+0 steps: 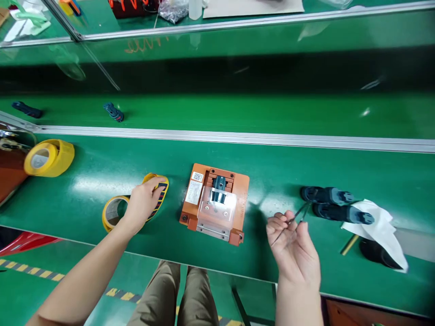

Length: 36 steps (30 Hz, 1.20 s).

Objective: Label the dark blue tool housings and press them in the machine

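Note:
A roll of yellow label strip (116, 212) stands on the bench, its loose end bearing dark labels (161, 197) in a row. My left hand (145, 200) is closed on that loose end, thumb and fingertips at its edge. Held in my right hand (295, 244) is a pair of dark tweezers (299, 212), tips pointing up and away from me. Between my hands lies an orange-brown fixture (242, 199) with a hinged clear plate (217, 213). A dark blue-black part (220, 183) sits in it, partly under the plate. Neither hand touches the fixture.
Two dark cylindrical parts (328, 194) lie at right beside a white cloth (380, 231) and a black object (377, 253). Another yellow roll (49, 158) stands at left. Beyond the metal rail (217, 135), two small dark parts (113, 112) rest on a green surface.

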Available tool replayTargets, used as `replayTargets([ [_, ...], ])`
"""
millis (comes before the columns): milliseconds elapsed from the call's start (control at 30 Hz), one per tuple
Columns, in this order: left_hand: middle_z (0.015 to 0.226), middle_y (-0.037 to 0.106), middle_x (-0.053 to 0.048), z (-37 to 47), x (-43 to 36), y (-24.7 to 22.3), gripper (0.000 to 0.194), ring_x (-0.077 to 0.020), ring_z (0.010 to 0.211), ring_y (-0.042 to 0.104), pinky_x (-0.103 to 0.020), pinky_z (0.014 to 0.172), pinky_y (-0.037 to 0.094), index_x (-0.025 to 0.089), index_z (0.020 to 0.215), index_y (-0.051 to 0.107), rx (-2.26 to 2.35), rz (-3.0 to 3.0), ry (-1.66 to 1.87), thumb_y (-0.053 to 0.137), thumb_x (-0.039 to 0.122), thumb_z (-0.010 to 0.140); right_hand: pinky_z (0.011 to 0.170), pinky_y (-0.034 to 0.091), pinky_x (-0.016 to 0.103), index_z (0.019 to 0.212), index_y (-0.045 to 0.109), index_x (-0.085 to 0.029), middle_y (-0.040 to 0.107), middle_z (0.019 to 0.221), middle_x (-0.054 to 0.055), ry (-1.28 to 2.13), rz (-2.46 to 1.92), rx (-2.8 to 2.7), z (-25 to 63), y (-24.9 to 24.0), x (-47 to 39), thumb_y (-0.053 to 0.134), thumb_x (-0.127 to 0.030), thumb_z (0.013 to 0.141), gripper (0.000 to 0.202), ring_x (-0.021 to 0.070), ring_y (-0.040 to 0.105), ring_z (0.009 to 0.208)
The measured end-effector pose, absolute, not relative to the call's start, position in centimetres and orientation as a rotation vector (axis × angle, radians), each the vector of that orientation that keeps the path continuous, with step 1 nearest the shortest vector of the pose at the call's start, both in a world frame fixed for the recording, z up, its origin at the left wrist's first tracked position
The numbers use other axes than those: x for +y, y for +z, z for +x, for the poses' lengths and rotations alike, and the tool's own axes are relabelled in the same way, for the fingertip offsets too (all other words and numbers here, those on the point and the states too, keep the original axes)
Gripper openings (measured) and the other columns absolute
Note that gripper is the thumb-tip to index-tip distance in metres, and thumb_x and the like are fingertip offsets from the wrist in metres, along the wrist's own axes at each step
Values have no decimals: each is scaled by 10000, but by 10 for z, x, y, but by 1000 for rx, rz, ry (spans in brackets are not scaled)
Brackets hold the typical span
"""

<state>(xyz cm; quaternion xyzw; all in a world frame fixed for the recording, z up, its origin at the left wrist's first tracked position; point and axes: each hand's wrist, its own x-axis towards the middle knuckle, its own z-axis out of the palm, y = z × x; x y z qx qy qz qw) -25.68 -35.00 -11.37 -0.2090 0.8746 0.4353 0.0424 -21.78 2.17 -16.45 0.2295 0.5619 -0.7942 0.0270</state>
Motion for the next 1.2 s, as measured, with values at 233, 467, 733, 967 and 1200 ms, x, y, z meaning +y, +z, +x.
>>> replayTargets([
  [233,853,783,-34,-231,-362,-98,342,-215,777,742,-252,640,561,207,1066,763,2463,-872,1657,804,345,756,472,446,270,914,687,-296,598,790,20,-2414,487,1620,-233,-140,-43,677,-639,851,349,140,499,570],
  [467,757,766,-26,-210,-366,-101,252,-189,686,701,-264,628,584,181,788,776,2346,-1051,1823,876,365,648,626,633,294,945,707,-238,716,850,11,-2352,228,1465,-259,-112,-132,851,-407,774,280,136,686,625],
  [733,633,680,28,-193,-379,-105,189,-118,573,589,-206,539,493,197,706,757,2466,-956,1790,830,371,690,750,668,325,931,690,-216,759,934,22,-2279,61,1478,-282,-107,-180,829,-381,802,252,156,744,728],
  [967,658,701,16,-190,-381,-108,209,-131,613,619,-215,581,507,192,728,766,2500,-925,1796,809,397,716,677,650,267,886,695,-210,768,837,13,-2173,27,1448,-288,-112,-193,860,-391,756,277,171,761,747],
  [1200,794,770,-26,-197,-377,-100,311,-184,712,704,-251,649,543,194,881,780,2674,-777,1553,679,484,832,720,645,286,855,690,-209,748,762,-2,-2155,46,1597,-282,-104,-188,846,-395,772,256,164,754,713],
])
